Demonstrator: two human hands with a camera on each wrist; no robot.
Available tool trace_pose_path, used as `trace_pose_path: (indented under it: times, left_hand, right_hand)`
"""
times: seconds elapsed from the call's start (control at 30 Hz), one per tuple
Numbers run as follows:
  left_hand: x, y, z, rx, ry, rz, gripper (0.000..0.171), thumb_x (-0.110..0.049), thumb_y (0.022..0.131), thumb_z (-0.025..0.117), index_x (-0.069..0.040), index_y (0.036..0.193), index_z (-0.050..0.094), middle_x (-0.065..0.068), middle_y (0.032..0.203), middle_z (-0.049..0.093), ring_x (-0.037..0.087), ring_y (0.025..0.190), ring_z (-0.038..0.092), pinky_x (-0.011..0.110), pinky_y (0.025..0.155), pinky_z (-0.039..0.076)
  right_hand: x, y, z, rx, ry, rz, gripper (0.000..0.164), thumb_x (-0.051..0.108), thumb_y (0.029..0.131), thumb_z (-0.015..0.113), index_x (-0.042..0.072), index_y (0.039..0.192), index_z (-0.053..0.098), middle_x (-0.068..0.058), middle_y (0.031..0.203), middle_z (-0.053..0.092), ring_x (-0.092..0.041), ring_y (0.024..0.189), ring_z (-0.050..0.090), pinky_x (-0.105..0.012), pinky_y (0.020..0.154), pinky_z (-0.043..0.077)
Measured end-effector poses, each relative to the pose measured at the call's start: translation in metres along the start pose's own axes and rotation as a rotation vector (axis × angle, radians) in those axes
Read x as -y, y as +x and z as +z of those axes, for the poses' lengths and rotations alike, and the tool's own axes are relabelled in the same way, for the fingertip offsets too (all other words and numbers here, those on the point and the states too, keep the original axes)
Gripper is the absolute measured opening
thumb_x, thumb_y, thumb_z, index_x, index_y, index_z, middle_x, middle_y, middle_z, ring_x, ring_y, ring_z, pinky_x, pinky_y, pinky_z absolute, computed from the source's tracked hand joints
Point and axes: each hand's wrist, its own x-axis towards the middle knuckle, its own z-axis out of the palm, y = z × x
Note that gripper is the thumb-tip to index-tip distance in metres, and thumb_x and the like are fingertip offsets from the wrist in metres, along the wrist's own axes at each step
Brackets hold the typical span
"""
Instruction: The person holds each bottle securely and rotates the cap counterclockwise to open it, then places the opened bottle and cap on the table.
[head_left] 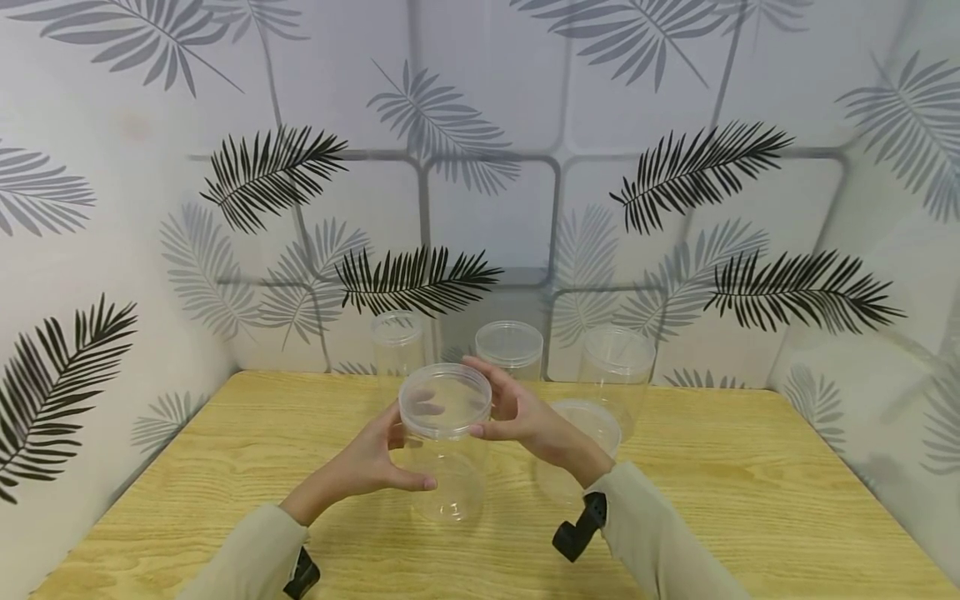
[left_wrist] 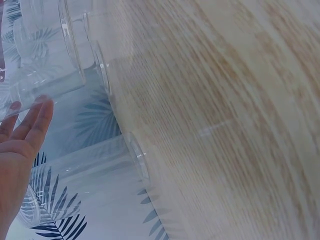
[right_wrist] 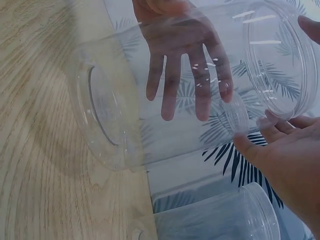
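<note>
Left hand point(head_left: 371, 458) should bear the jar's weight low on the wall w/ light, even pressure; clear plastic (prob.) may flex & slip. Back-left jar point(head_left: 397, 333) stands behind, so the far-side knuckles need room there. The jar point(head_left: 459, 460) itself is ctr, in front of the person, above or on the desk point(head_left: 210, 450); can't tell if its base touches. Best held upright, no tipping. Mid jar point(head_left: 510, 343) is just behind the right hand point(head_left: 517, 412), which should only steady the top rim, not squeeze it. Near-right jar point(head_left: 592, 421) shows partly behind the right wrist, far-right jar point(head_left: 618, 354) farther back: forearm wants clearance from both.

Fingers, same order. Left: spread wide, grasping the jar's wall, thumb on the near side, the rest round the far-left side; thru the clear wall in the right wrist view they're splayed w/ gaps btwn them. Right: less spread, gripping the same jar up at the rim, thumb in front, other fingertips toward the back edge.
</note>
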Motion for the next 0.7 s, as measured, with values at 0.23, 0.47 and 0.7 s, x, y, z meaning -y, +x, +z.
trace_pose_path:
  times: [0.23, 0.47, 0.7]
  left_hand:
    - [0.004, 0.0, 0.0, -0.009, 0.009, 0.006, 0.099, -0.013, 0.068, 0.081, -0.024, 0.144, 0.019, 0.012, 0.137, 0.043, 0.026, 0.115, 0.054, 0.053, 0.089, 0.045]
    - [0.003, 0.0, 0.0, -0.022, 0.015, 0.004, 0.096, -0.013, 0.068, 0.08, -0.025, 0.143, 0.021, 0.011, 0.137, 0.043, 0.025, 0.114, 0.055, 0.053, 0.09, 0.045]
    - [0.003, 0.0, 0.001, -0.028, 0.018, -0.003, 0.097, -0.013, 0.067, 0.081, -0.022, 0.143, 0.021, 0.012, 0.137, 0.043, 0.021, 0.114, 0.055, 0.05, 0.09, 0.046]
  right_hand:
    - [0.003, -0.005, 0.01, -0.12, -0.111, -0.028, 0.093, 0.023, 0.076, 0.075, 0.014, 0.146, 0.014, -0.004, 0.15, 0.02, -0.029, 0.139, 0.018, -0.053, 0.11, 0.021]
    - [0.004, -0.007, 0.029, -0.344, -0.199, -0.038, 0.087, 0.015, 0.074, 0.076, 0.016, 0.143, 0.023, -0.001, 0.148, 0.026, -0.024, 0.138, 0.022, -0.05, 0.109, 0.024]
    - [0.004, -0.008, 0.037, -0.399, -0.175, 0.01, 0.083, 0.012, 0.074, 0.075, 0.021, 0.141, 0.027, 0.006, 0.15, 0.02, -0.032, 0.136, 0.024, -0.049, 0.1, 0.039]
